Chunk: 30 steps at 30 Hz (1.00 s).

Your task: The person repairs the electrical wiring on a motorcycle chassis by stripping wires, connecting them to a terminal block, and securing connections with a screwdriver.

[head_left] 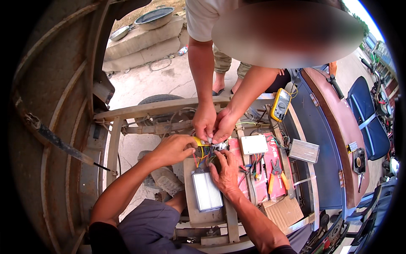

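Observation:
My left hand (172,150) is closed, fingers curled and pinched beside a yellow object (201,142); what it grips is hidden. Its fingertips are close to a bundle of thin coloured wires (206,153). On the other side, my right hand (226,173) bends its fingers and thumb around part of that bundle, near some white connectors (221,146). The wires lead to a silver finned controller box (207,190) lying just below my hands. Across from me, a co-worker's two hands (213,125) pinch a small pale piece at the top of the wires.
A white box (254,144), pliers with orange-yellow handles (277,175) and a cardboard piece (282,211) lie to the right on the metal frame. Beyond are a second finned box (303,151) and a yellow multimeter (280,105). A rusty raised panel (63,127) stands at left.

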{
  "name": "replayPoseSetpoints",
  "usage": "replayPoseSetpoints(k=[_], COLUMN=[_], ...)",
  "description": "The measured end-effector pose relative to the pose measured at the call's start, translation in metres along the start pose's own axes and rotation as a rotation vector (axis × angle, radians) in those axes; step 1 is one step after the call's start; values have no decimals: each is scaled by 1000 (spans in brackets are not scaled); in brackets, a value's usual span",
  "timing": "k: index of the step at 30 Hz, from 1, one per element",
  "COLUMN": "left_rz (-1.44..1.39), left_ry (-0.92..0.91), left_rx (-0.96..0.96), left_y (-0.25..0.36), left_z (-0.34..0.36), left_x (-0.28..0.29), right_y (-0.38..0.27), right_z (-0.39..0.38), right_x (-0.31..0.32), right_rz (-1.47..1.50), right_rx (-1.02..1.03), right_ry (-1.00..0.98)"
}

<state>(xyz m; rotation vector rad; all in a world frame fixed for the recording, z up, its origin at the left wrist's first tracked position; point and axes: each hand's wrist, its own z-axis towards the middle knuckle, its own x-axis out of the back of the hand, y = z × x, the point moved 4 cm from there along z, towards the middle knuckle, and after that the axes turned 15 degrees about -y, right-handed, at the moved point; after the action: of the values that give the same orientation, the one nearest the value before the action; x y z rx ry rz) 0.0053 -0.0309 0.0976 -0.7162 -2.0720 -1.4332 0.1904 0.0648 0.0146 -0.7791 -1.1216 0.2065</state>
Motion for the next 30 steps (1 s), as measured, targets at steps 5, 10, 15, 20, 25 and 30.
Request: replayPoseSetpoints(k=[5, 10, 15, 20, 25, 30], left_rz=[52, 12, 122, 233, 262, 286], left_ry=[35, 83, 183, 324, 390, 420], left_rx=[34, 17, -6, -146, -183, -196], left_y=[-17, -20, -22, -18, -19, -24], left_z=[10, 17, 22, 29, 31, 30], left_x=[-9, -21, -33, -41, -43, -44], right_y=[7, 9, 19, 14, 16, 20], right_z=[0, 3, 0, 1, 1, -1], right_x=[-4, -5, -8, -6, -6, -10], right_rz=[3, 61, 141, 95, 130, 158], right_rx=[-28, -88, -93, -89, -122, -132], right_ry=[7, -28, 41, 28, 26, 11])
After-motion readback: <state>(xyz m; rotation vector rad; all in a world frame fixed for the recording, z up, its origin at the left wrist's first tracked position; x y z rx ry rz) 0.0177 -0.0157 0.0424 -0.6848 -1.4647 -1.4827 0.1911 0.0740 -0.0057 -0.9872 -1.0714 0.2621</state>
